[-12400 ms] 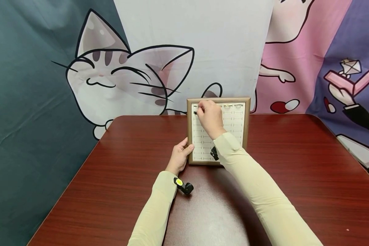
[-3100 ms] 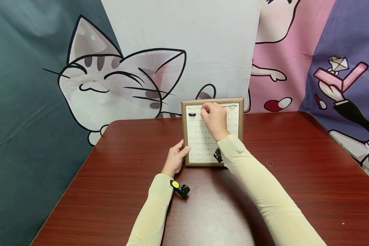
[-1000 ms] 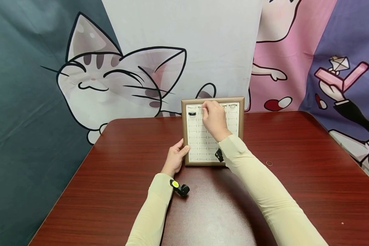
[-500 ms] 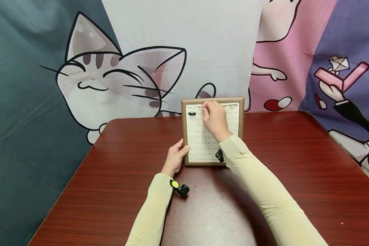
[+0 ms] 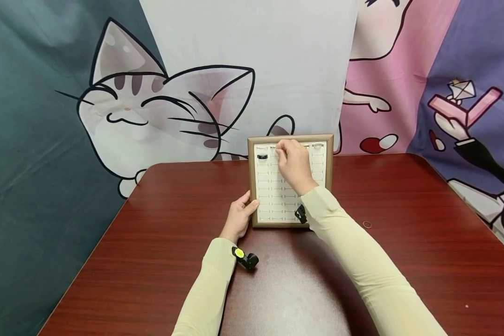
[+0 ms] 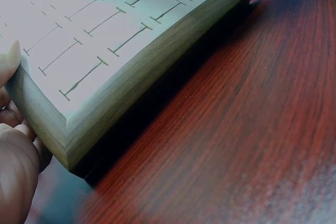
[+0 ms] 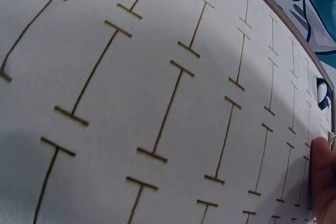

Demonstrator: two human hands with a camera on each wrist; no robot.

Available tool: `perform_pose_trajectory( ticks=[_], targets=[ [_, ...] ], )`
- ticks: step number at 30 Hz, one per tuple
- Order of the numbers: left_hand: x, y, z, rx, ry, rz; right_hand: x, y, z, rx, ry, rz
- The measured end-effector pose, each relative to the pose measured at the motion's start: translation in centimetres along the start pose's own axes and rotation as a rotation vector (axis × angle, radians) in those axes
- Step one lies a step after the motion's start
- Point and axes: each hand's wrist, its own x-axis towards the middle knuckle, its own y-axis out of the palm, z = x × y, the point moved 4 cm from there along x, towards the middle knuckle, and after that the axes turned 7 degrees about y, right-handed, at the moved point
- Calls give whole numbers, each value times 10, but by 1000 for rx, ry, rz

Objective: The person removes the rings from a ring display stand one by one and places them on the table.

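Note:
A wooden-framed ring tray [image 5: 330, 177] with a white slotted insert [image 7: 131, 103] stands at the far middle of the dark red table [image 5: 159, 242]. My left hand [image 5: 245, 207] grips its lower left corner, thumb on the white face [image 6: 10, 59], fingers against the wooden side [image 6: 157, 72]. My right hand [image 5: 279, 149] reaches to the top row, second column, fingertips pinched on a small pale ring that barely shows. One fingertip [image 7: 321, 177] lies at the right wrist view's edge. A black ring [image 5: 262, 157] sits in the top left slot, also in the right wrist view [image 7: 322, 92].
A thin loose ring [image 5: 367, 224] lies on the table right of the tray. Pale rings [image 5: 317, 146] sit in the tray's top right slots. A cartoon cat backdrop [image 5: 151, 107] hangs right behind the table's far edge.
Since 12 seconds ago my right hand shifted from the first column to the second, leaving the black ring in its slot. Over the last second both hands stay put.

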Motion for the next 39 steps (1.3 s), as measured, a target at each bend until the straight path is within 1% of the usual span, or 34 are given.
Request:
perform_pose_trajectory(
  ticks=[5,12,26,31,39],
  targets=[
    [0,0,0,-2,6,2,0,1,-2,7,4,4],
    [0,0,-1,-8,6,-3,-1,0,-2,25,-28,-17],
    [0,0,0,9,-2,-5,-1,-1,-2,55,-57,-14],
    [-1,0,0,9,-4,-10,-4,-7,-3,55,-55,0],
    [-1,0,-2,27,3,-12,-11,-26,-16,0,-95,-51]
  ],
)
